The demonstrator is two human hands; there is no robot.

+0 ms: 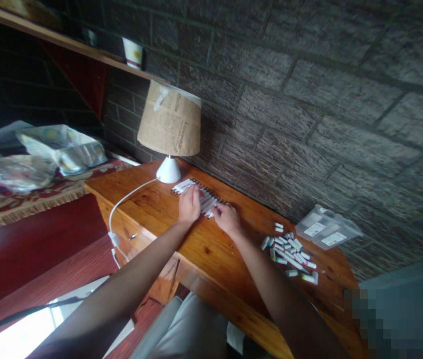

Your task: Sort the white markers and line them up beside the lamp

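A row of white markers (pixel 209 200) with dark ends lies side by side on the wooden desk. Over the left part of this row rests my left hand (pixel 190 203), its fingers stretched forward and close together; it partly hides the markers beneath. At the row's right end, my right hand (pixel 227 218) has its thumb and fingers closed on a white marker (pixel 210 214). To the right of my forearm is a loose pile of short white marker caps (pixel 290 252) with coloured ends, some longer pieces among them.
A white-based lamp (pixel 169 169) with a paper-covered shade stands behind my left hand, its cable hanging over the desk's left edge. Clear plastic cases (pixel 327 228) stand by the brick wall at right. A paper cup (pixel 132 54) sits on the shelf. Plastic bags (pixel 13 172) lie at left.
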